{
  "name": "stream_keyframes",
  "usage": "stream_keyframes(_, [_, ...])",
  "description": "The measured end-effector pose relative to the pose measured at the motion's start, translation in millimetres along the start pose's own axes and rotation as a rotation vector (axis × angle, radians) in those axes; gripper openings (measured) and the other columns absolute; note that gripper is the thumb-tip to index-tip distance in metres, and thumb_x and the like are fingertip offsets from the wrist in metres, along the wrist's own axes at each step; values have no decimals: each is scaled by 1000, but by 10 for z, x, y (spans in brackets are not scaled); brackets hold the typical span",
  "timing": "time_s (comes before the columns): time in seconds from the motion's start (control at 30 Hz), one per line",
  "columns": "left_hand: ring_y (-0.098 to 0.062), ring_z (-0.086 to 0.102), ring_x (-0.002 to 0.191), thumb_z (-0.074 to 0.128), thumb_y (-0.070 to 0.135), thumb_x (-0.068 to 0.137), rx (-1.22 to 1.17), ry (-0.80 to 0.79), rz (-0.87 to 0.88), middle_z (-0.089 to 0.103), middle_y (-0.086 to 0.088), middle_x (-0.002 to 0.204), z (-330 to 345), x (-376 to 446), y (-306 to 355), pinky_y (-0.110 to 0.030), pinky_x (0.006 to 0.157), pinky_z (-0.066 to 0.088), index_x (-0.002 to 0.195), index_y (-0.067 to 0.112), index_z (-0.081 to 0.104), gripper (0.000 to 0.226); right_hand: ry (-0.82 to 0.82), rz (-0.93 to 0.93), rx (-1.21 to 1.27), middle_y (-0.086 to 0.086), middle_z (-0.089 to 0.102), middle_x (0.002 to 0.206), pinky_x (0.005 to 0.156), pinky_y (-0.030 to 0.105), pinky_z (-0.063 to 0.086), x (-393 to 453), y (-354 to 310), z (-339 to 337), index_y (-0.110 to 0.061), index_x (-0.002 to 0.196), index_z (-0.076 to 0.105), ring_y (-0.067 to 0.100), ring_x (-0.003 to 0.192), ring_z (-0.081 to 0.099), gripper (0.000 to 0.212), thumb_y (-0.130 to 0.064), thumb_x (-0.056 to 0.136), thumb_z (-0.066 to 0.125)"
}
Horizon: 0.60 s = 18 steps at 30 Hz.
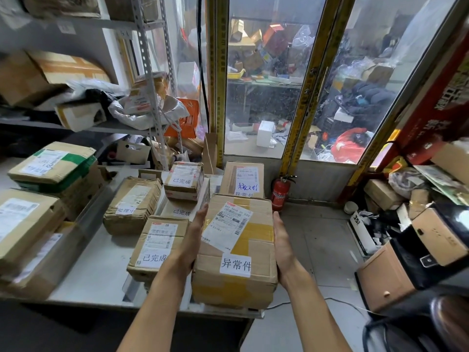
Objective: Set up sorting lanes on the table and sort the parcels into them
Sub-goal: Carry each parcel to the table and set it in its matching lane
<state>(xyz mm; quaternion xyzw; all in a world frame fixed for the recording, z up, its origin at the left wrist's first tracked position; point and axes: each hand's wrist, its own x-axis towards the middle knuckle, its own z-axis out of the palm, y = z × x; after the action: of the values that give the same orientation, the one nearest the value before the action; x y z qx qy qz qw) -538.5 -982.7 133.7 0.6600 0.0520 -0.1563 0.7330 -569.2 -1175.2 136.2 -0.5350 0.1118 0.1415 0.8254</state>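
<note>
A large brown cardboard parcel [236, 252] with a shipping label and a white Chinese tag sits at the right front corner of the grey table [96, 273]. My left hand [190, 240] lies flat against its left side and my right hand [281, 240] flat against its right side, fingers straight. Behind it stands another tagged parcel [242, 179]. To the left lie three tagged parcels in a column [156, 246] [184, 180] [181, 208], and one more [132, 204] further left.
Untagged boxes [25, 224] [53, 163] are stacked on the table's left. Metal shelving [149, 72] with parcels rises behind. A red fire extinguisher [280, 190] stands on the floor by the glass doors [264, 85]. Boxes and a black bag [416, 247] crowd the right.
</note>
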Motion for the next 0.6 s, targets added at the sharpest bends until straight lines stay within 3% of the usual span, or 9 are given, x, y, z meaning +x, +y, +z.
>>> stream_keyframes(0.07, [7, 70, 81, 30, 54, 103, -10, 25, -6, 70, 31, 91, 23, -13, 21, -17, 62, 53, 118, 53, 48, 23, 1, 2, -7, 22, 66, 132, 105, 56, 50, 20, 6, 24, -13, 137, 60, 40, 123, 63, 73, -65, 96, 28])
stream_keyframes(0.13, [12, 67, 70, 29, 52, 104, -7, 27, 13, 64, 33, 87, 48, -77, 77, -16, 60, 50, 114, 54, 44, 18, -4, 15, -12, 19, 68, 130, 106, 56, 49, 32, 2, 28, -15, 138, 60, 38, 122, 64, 72, -65, 99, 26])
stream_keyframes(0.27, [4, 67, 94, 34, 63, 98, -51, -34, 22, 58, 22, 130, 23, -42, 80, -24, 75, 51, 133, 56, 40, 36, -22, 23, 5, 12, 70, 130, 104, 55, 52, 28, -20, -33, -25, 140, 57, 32, 120, 67, 76, -74, 98, 17])
stream_keyframes(0.37, [6, 63, 98, 40, 72, 93, -67, -64, 51, 57, 22, 133, 68, -52, 95, -26, 81, 49, 139, 55, 41, 49, -27, 6, 8, 10, 71, 128, 103, 56, 52, 12, -70, -78, -29, 138, 58, 32, 117, 69, 76, -77, 95, 16])
stream_keyframes(0.43, [12, 52, 101, 36, 67, 97, -44, -56, 52, 49, 32, 125, 105, -91, 81, -21, 85, 41, 141, 54, 36, 46, -29, -9, -11, 10, 73, 125, 97, 52, 57, -2, -111, -100, -29, 134, 60, 31, 115, 70, 75, -75, 97, 15])
stream_keyframes(0.5, [6, 41, 117, 32, 64, 99, -49, -49, 75, 39, 31, 129, 151, -93, 84, -23, 97, 31, 149, 49, 28, 52, -12, -23, -28, 10, 73, 124, 92, 48, 59, 9, -108, -142, -27, 134, 61, 31, 114, 70, 74, -73, 98, 14])
stream_keyframes(0.57, [4, 35, 136, 34, 67, 97, 26, -44, 102, 34, 27, 147, 178, -38, 49, -25, 107, 26, 142, 56, 32, 46, 5, -13, -16, 12, 70, 130, 102, 55, 53, 34, -65, -179, -24, 140, 58, 33, 119, 67, 78, -74, 98, 15])
stream_keyframes(0.6, [9, 45, 129, 33, 64, 99, 42, -39, 114, 38, 27, 144, 185, -39, 61, -16, 103, 30, 131, 60, 36, 32, 7, -8, -5, 13, 69, 132, 106, 58, 49, 50, -39, -183, -24, 142, 57, 34, 122, 65, 79, -75, 98, 15])
